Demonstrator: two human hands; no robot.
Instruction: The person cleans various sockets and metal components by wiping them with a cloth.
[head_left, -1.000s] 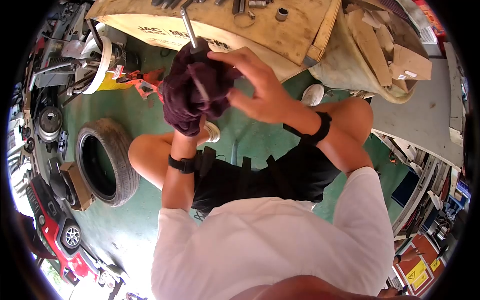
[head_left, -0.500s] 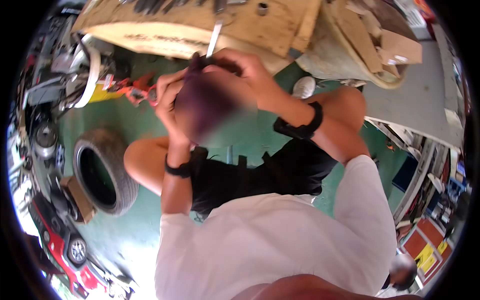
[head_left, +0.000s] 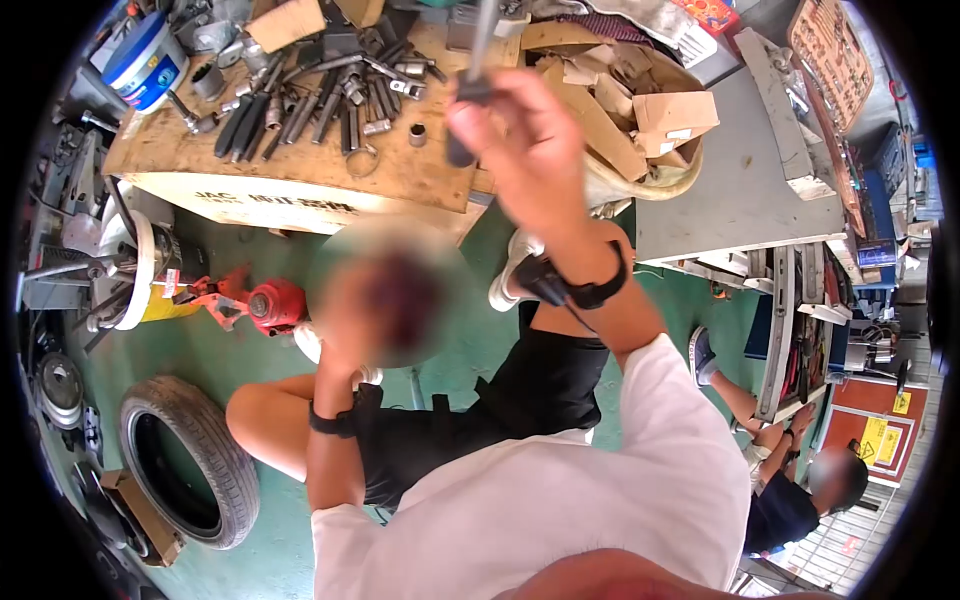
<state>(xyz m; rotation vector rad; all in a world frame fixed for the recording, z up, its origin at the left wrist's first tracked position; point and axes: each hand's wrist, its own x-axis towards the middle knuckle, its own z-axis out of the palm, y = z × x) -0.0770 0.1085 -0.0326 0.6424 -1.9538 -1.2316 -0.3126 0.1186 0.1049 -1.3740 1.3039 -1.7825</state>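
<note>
My left hand [head_left: 347,310], low over the floor in front of my knees, is closed on a dark purple cloth [head_left: 405,300]. Both are heavily blurred, so any other thing inside the cloth cannot be made out. My right hand [head_left: 540,150] is raised at the front edge of the wooden bench [head_left: 300,165]. Its fingers wrap round the black handle of what looks like a screwdriver [head_left: 460,150], whose grey metal shaft points up and away. Just left of that hand, a small metal socket [head_left: 417,134] stands on the bench.
Several hand tools [head_left: 330,95] and a blue-and-white tub [head_left: 145,62] crowd the bench. A bin of cardboard scraps [head_left: 675,120] stands right of it. On the floor are a red jack [head_left: 275,305] and a tire [head_left: 190,460]. Another person [head_left: 790,510] sits at lower right.
My hands were together at the purple cloth and have parted. The right hand has moved up and now grips the screwdriver; the left has lowered with the cloth. The view has shifted.
</note>
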